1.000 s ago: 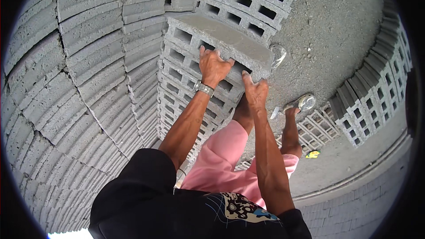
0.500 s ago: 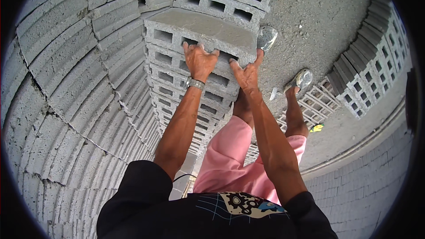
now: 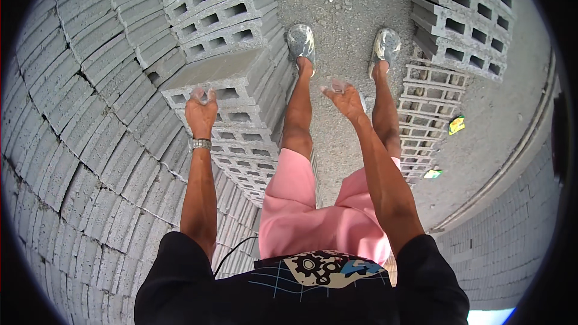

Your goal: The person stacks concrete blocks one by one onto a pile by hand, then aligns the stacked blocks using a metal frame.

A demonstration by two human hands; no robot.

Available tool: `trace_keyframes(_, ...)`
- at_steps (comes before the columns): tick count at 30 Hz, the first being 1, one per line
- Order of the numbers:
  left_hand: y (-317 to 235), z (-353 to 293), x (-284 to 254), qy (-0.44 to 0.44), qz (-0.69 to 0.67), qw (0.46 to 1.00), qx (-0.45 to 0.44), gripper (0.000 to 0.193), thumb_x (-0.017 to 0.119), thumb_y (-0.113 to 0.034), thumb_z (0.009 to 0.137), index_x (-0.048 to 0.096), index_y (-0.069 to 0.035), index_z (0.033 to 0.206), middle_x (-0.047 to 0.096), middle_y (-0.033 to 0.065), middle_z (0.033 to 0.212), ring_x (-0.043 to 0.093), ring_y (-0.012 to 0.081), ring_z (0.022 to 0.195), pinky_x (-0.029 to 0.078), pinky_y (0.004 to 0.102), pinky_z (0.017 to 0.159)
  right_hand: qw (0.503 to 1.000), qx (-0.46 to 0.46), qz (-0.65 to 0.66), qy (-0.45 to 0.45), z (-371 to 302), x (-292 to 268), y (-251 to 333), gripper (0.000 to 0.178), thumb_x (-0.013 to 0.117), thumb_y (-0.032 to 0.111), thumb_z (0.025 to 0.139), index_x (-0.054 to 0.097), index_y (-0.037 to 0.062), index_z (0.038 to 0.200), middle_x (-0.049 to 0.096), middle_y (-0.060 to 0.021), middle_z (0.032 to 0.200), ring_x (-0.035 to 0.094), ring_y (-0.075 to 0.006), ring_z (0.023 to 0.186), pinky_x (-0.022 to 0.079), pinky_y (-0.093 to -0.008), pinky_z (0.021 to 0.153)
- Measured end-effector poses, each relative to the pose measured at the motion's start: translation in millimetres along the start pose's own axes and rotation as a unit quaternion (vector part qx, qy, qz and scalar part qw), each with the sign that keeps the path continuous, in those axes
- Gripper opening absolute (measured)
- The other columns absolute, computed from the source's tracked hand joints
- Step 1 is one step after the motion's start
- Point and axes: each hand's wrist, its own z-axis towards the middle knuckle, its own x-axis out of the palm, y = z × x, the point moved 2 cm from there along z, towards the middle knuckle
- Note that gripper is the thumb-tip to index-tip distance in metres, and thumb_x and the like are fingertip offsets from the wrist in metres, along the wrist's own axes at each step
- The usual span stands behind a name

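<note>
My left hand [image 3: 201, 113], a watch on its wrist, hovers at the front face of the topmost hollow concrete block [image 3: 211, 72] on a stack to my left. Its fingers are loosely curled and a little blurred, thumb apart from them, and nothing is held. Whether the fingertips touch the block cannot be told. My right hand [image 3: 346, 100] hangs in the air above the gravel between my legs, away from the stack. Its fingers are half bent, the thumb stands apart, and it is free of any object. The block lies on its side, its hollows facing me.
Another block stack [image 3: 211, 9] rises just beyond. A wall of stacked blocks [image 3: 78, 126] fills the left side. At the right stand more blocks [image 3: 466, 21] and a row of openwork blocks [image 3: 424, 114]. A yellow-green wrapper [image 3: 457, 124] lies on the ground [image 3: 337, 9].
Both hands have come off their grip on the top block's hollows; the right has moved away from it. My view and body have turned, so the stack now stands to my left.
</note>
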Motion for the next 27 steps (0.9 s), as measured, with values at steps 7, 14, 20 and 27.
trace_keyframes(7, -336, -61, 75, 0.159, 0.007, 0.894, 0.419, 0.040, 0.071, -0.023, 0.083, 0.064, 0.000, 0.116, 0.068, 0.0208, 0.109, 0.062, 0.0381, 0.102, 0.047, 0.0448, 0.094, 0.973, 0.043, 0.134, -0.185, -29, -222, -81, 0.052, 0.071, 0.034, 0.085, 0.064, -0.0089, 0.113, 0.070, -0.0194, 0.100, 0.066, -0.0232, 0.093, 0.051, -0.0336, 0.081)
trace_keyframes(14, -595, -171, 236, 0.157, 0.094, 0.607, 0.773, 0.042, 0.069, -0.017, 0.080, 0.062, -0.004, 0.119, 0.061, 0.0155, 0.127, 0.049, 0.0302, 0.128, 0.033, 0.0478, 0.110, 0.913, 0.111, 0.266, -0.289, -105, -244, -195, 0.047, 0.065, 0.035, 0.090, 0.064, -0.0074, 0.112, 0.067, -0.0077, 0.084, 0.060, -0.0137, 0.073, 0.048, -0.0277, 0.068)
trace_keyframes(20, -675, -183, 328, 0.106, 0.314, 0.417, 0.847, 0.041, 0.066, -0.013, 0.078, 0.058, 0.002, 0.115, 0.058, 0.0192, 0.130, 0.046, 0.0297, 0.134, 0.025, 0.0501, 0.116, 0.813, 0.198, 0.499, -0.226, -150, -128, -214, 0.050, 0.065, 0.038, 0.090, 0.062, -0.0034, 0.118, 0.070, -0.0116, 0.090, 0.066, -0.0181, 0.077, 0.047, -0.0316, 0.069)
trace_keyframes(27, -698, -158, 349, 0.212, 0.292, 0.343, 0.867, 0.058, 0.066, -0.017, 0.074, 0.043, 0.003, 0.123, 0.056, 0.0226, 0.132, 0.045, 0.0313, 0.133, 0.019, 0.0444, 0.120, 0.730, 0.149, 0.638, -0.197, -152, -24, -204, 0.036, 0.060, 0.029, 0.094, 0.065, -0.0022, 0.112, 0.067, -0.0040, 0.087, 0.060, -0.0115, 0.074, 0.042, -0.0259, 0.060)
